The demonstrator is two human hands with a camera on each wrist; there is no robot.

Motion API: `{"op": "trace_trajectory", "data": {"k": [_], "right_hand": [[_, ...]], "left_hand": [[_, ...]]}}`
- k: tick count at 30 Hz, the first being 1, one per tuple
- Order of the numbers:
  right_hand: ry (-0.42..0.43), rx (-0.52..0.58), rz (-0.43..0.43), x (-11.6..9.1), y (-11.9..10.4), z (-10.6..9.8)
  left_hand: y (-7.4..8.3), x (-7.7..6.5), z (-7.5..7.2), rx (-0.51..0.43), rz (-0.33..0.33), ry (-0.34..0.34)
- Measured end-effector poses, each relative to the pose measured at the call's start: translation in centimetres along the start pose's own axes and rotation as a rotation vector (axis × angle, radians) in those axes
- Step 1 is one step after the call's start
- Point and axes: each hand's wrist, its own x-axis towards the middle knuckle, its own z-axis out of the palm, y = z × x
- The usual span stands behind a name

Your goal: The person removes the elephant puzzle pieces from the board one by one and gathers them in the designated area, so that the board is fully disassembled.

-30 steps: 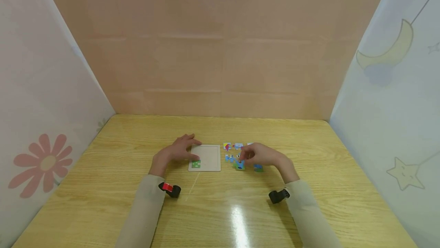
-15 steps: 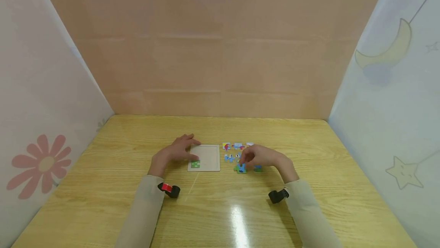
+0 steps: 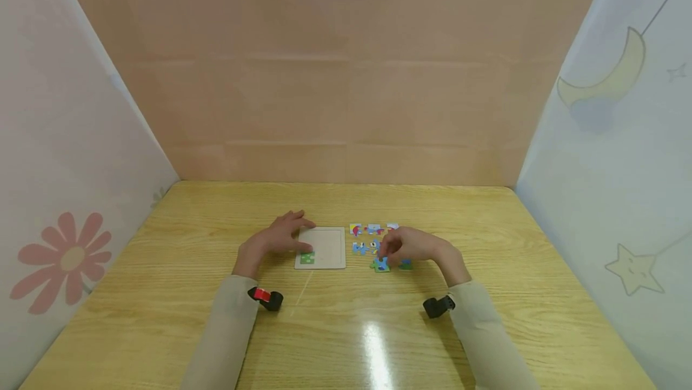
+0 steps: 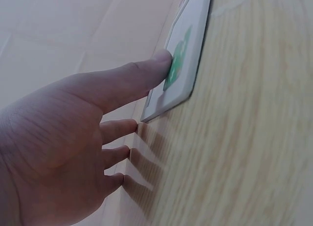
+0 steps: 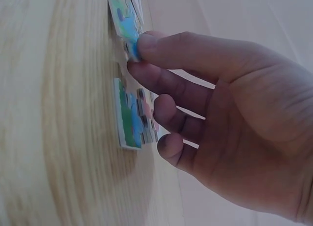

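Note:
My right hand [image 3: 409,244] pinches a blue-and-green jigsaw puzzle piece [image 3: 381,265] by its edge between thumb and index finger; in the right wrist view this piece [image 5: 124,21] looks slightly lifted off the table. Its other fingers curl loosely without holding anything. A second blue-and-green piece [image 5: 128,119] lies under that hand. On the left, my left hand [image 3: 281,234] rests at the side of a pale square puzzle tray [image 3: 330,249], fingers spread. Its thumb touches a green piece [image 3: 307,258] in the tray's near left corner, also visible in the left wrist view [image 4: 178,59].
Right of the tray, several more puzzle pieces [image 3: 374,229] lie in rows on the wooden table [image 3: 335,318], some partly hidden by the right hand. A tan backdrop [image 3: 346,107] stands behind the table, with patterned panels on both sides.
My right hand and the pinched puzzle piece have shifted slightly right and nearer to me. The left hand stays in place on the tray.

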Motion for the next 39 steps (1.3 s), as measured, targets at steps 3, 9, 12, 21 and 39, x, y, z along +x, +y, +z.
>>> {"op": "trace_trajectory", "data": {"k": [3, 9, 12, 21, 39], "right_hand": [[0.01, 0.0, -0.005, 0.0, 0.0, -0.1], [0.05, -0.021, -0.038, 0.2, -0.2, -0.3], [0.072, -0.053, -0.039, 0.3, -0.4, -0.2], [0.14, -0.091, -0.043, 1.3, -1.2, 0.7], [0.109, -0.22, -0.168, 6.0, -4.9, 2.3]], "left_hand": [[0.1, -0.1, -0.1, -0.008, -0.005, -0.001], [0.3, -0.1, -0.2, 0.002, -0.002, -0.002], [0.5, -0.1, -0.1, 0.003, -0.003, -0.003], [0.7, 0.0, 0.1, 0.024, -0.035, -0.036], [1.1, -0.4, 0.1, 0.038, -0.02, -0.04]]}}
